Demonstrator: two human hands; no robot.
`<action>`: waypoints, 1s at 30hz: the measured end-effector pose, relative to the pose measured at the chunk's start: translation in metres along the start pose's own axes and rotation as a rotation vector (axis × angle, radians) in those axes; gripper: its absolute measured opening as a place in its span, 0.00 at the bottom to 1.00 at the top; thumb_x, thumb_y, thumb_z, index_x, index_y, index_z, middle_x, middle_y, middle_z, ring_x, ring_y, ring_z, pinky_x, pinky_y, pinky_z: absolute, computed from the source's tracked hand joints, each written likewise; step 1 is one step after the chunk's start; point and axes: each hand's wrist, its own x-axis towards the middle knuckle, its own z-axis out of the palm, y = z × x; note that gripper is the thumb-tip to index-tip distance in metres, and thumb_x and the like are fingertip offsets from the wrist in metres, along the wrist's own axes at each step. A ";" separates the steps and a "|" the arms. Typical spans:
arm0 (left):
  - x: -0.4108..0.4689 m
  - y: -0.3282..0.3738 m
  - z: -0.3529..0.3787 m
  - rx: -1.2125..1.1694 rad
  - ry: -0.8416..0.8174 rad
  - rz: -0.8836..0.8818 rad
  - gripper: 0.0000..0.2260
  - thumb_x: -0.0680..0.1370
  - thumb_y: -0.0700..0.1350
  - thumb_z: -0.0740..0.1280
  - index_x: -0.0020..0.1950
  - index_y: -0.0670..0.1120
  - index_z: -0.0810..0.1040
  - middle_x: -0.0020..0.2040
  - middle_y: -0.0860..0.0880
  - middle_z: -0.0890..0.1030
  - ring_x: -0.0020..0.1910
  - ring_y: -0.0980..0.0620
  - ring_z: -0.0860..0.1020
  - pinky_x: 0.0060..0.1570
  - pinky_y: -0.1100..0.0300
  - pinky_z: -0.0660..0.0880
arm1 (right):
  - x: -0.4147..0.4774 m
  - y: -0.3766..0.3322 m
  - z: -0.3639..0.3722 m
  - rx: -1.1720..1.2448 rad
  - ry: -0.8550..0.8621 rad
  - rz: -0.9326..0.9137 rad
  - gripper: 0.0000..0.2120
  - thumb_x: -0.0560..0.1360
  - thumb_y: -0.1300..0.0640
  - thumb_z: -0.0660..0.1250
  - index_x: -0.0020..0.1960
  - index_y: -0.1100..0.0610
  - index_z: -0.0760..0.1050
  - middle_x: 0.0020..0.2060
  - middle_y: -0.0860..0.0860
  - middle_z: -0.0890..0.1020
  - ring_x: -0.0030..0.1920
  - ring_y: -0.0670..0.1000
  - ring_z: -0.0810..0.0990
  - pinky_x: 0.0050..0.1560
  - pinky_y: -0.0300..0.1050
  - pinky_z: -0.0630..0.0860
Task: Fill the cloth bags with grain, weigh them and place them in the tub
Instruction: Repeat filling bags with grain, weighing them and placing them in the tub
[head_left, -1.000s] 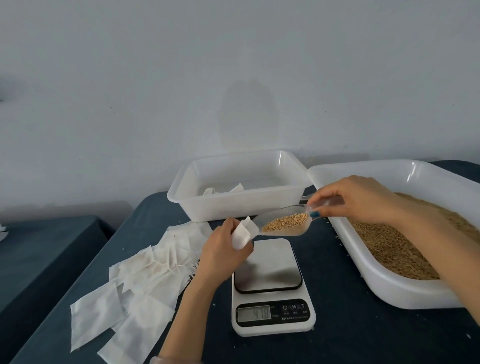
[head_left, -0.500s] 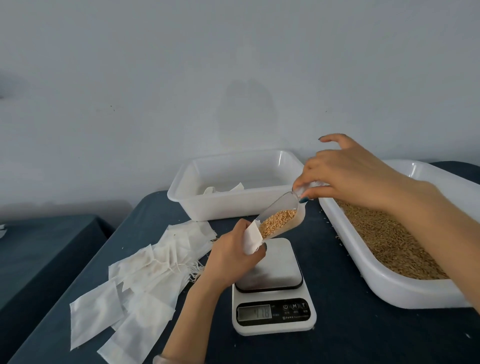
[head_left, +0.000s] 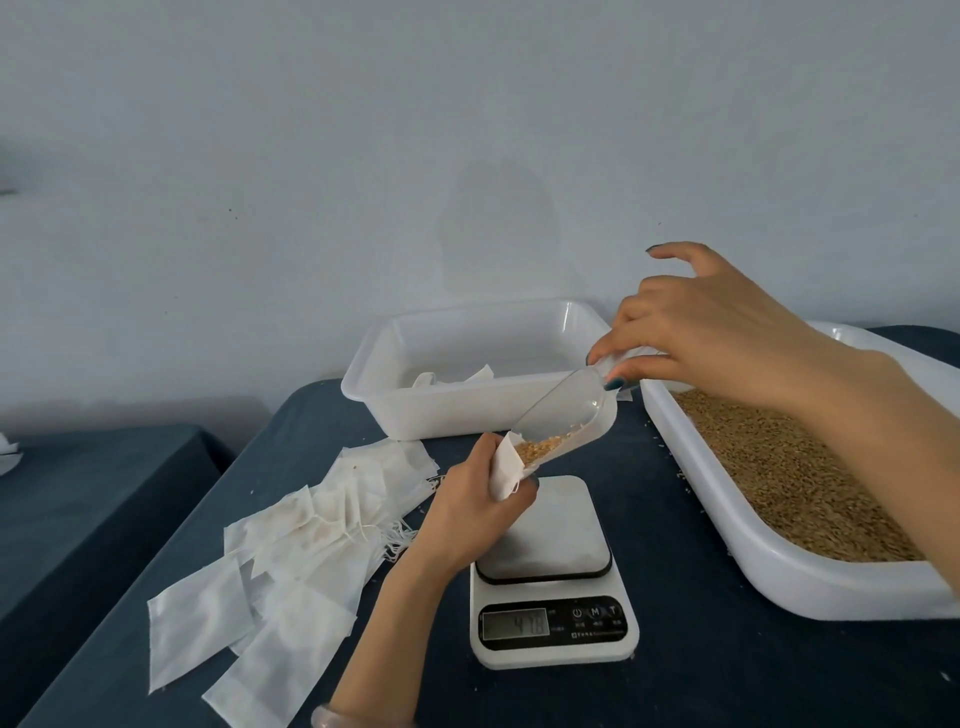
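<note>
Dark blue cloth covers the surface (head_left: 701, 691) under a plain pale wall (head_left: 311, 156), and we start far left, where a second surface (head_left: 78, 493) sits lower, across a gap from ours. Moving in, a loose pile of empty bags (head_left: 291, 561) fans out. They are flat white squares with thin drawstrings, and the nearest ones lie close to the left edge.

Now the left hand (head_left: 467, 499), curled round the cloth bag (head_left: 506, 467). The bag is white and thin, with its mouth held open and upward, just by the back left corner of the scale (head_left: 550, 571). We only see the bag's top; the rest is buried in the grip.

Behind, near the wall, stands the tub (head_left: 374, 400), white and translucent. A couple of white bags (head_left: 457, 376) peek over its front wall, mostly hidden.

The clear scoop (head_left: 566, 415) slopes down from the right, its lip at the bag's mouth. A small heap of golden grain (head_left: 540, 448) is gathered at its low end. Below it the scale shows a grey plate, and its display (head_left: 514, 623) is lit, but we can't read the digits for sure.

The right hand (head_left: 717, 332) pinches the scoop's handle between thumb and fingers, one finger lifted clear, and the handle itself is covered. A strip of cloth runs between the scale and the big white tray (head_left: 779, 577), with stray kernels dotted along it. The tray holds a wide bed of the same grain, and its right end is cut off by the frame and the forearm.
</note>
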 end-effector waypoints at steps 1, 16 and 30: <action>0.000 0.000 0.000 -0.013 0.001 -0.001 0.16 0.72 0.58 0.65 0.55 0.52 0.70 0.46 0.56 0.79 0.43 0.55 0.78 0.42 0.54 0.76 | -0.002 0.001 0.002 0.016 0.001 0.012 0.27 0.72 0.32 0.47 0.55 0.39 0.81 0.43 0.40 0.82 0.47 0.46 0.80 0.72 0.51 0.54; -0.001 0.004 -0.004 -0.327 -0.039 0.025 0.13 0.79 0.61 0.53 0.49 0.60 0.76 0.40 0.60 0.74 0.40 0.58 0.72 0.44 0.65 0.69 | -0.053 0.025 0.082 1.091 -0.144 0.643 0.14 0.71 0.44 0.66 0.53 0.48 0.79 0.48 0.48 0.85 0.51 0.52 0.84 0.57 0.52 0.77; 0.007 0.002 0.007 -0.109 0.039 0.009 0.08 0.82 0.50 0.65 0.43 0.53 0.77 0.30 0.61 0.72 0.29 0.61 0.68 0.32 0.69 0.64 | -0.081 0.044 0.096 0.293 -0.673 0.960 0.17 0.82 0.49 0.60 0.40 0.59 0.73 0.35 0.52 0.76 0.35 0.50 0.74 0.35 0.43 0.67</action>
